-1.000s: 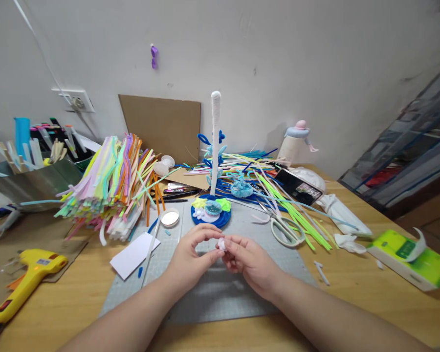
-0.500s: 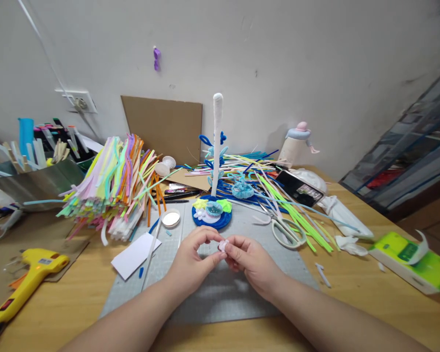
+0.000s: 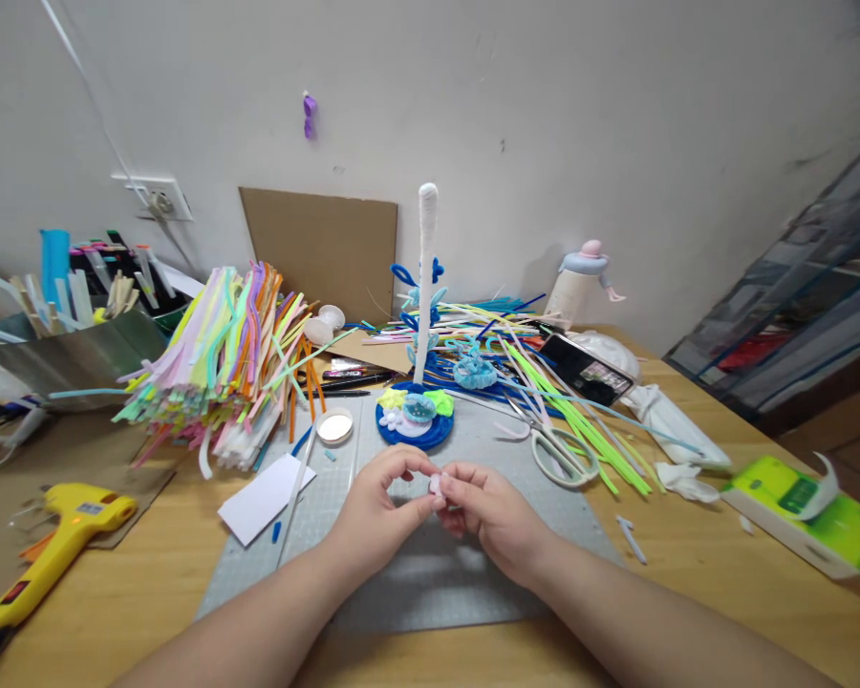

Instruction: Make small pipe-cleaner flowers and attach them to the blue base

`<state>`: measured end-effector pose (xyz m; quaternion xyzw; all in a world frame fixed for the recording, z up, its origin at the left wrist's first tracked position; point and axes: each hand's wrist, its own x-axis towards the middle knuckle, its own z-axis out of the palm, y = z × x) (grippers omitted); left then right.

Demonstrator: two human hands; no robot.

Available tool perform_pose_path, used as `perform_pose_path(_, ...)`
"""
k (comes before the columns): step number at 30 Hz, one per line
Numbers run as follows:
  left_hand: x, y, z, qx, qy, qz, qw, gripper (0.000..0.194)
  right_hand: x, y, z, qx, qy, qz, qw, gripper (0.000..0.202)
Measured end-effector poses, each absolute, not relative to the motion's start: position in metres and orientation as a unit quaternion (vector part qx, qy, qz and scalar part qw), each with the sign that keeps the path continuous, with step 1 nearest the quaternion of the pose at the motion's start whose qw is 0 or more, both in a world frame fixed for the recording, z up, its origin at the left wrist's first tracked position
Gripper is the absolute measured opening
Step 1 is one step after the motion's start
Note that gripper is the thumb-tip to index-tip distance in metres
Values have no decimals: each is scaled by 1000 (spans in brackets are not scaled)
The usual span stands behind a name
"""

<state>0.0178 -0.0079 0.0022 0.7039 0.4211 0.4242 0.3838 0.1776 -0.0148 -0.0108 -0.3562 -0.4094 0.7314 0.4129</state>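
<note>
A small pale pink-white piece [image 3: 437, 484] is pinched between the fingertips of both hands over the grey cutting mat [image 3: 430, 602]. My left hand [image 3: 387, 502] holds it from the left, thumb and index finger closed on it. My right hand [image 3: 491, 511] grips its right side with the fingers curled. Just beyond the hands stands a round blue base [image 3: 440, 435] with yellow, white and light blue fuzzy shapes on it. A tall white wrapped stick [image 3: 427, 277] rises from this base, with blue loops beside it.
Scissors [image 3: 563, 455] and green pipe cleaners [image 3: 588, 420] lie right of the base. To the left are a pipe-cleaner bundle [image 3: 222, 358], a white card [image 3: 267, 499] and a yellow glue gun [image 3: 50, 549]. A phone [image 3: 586, 370] and a green tissue pack [image 3: 806, 511] are at the right.
The hands and the small piece have barely moved; the fingertips have shifted slightly around it. The whole view has moved a little.
</note>
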Motion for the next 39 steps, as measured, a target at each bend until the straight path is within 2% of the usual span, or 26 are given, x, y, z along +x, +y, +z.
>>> perform_pose_path(4, 17, -6, -1, 684, 420, 426, 417, 17, 178, -16, -10, -329, -373, 765, 410, 30)
perform_pose_path(8, 17, -5, 1, 681, 421, 419, 428, 17, 177, -15, -10, -334, -388, 750, 420, 20)
perform_pose_path(14, 19, -7, 2, 677, 422, 410, 442, 18, 176, -13, -13, -362, -421, 712, 431, 20)
perform_pose_path(23, 19, -2, -6, 568, 443, 398, 568, 19, 173, -13, -9, -446, -520, 609, 400, 29)
perform_pose_path(31, 21, -1, -11, 587, 483, 367, 537, 23, 174, -14, -7, -472, -553, 561, 396, 26)
perform_pose_path(39, 24, -8, -6, 627, 520, 356, 457, 19, 173, -12, -15, -482, -582, 527, 389, 19)
